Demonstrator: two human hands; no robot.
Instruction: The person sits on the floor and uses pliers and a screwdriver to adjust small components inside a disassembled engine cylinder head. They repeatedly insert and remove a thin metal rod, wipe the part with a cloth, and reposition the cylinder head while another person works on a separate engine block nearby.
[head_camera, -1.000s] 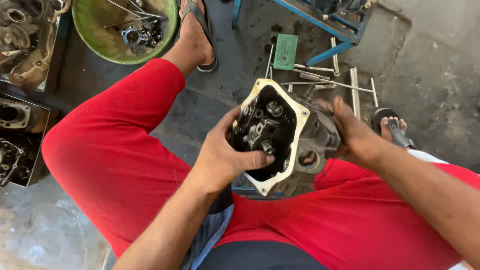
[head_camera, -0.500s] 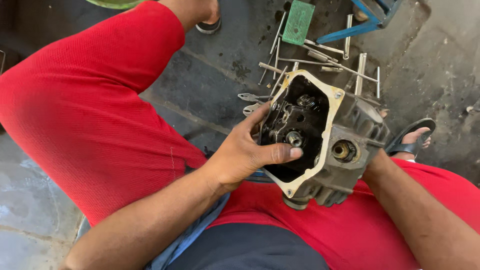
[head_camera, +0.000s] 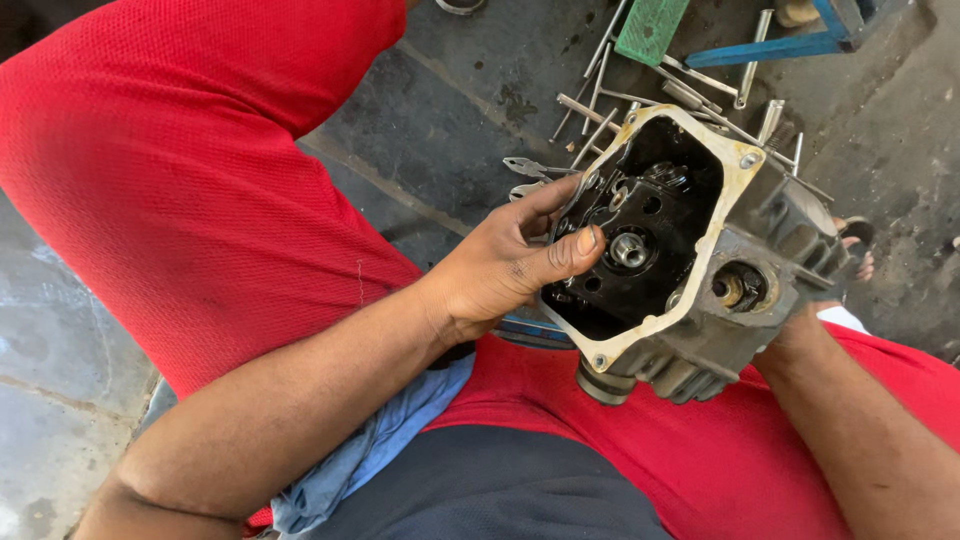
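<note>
The person sits low over a concrete floor, knees in red trousers spread wide, and holds an engine cylinder head up between the legs, just above the lap. The casting is grey metal, tilted so that its open, oily black cavity faces the camera, with a pale gasket face running round the rim.

The left hand comes in from the lower left, forearm laid diagonally across the thigh, wrist slightly bent. Its fingers curl over the near edge of the cylinder head and reach into the cavity, while the thumb lies flat and extended toward a round, shiny valve spring seat in the middle, its tip just beside it. The hand grips the rim rather than any loose part.

The right hand is hidden behind and under the casting; only the right forearm shows, rising from the lower right to the underside of the head. Whether its fingers are clenched cannot be seen.

On the floor beyond lie long metal bolts and rods, a green flat piece and a blue metal frame. A blue cloth lies in the lap.
</note>
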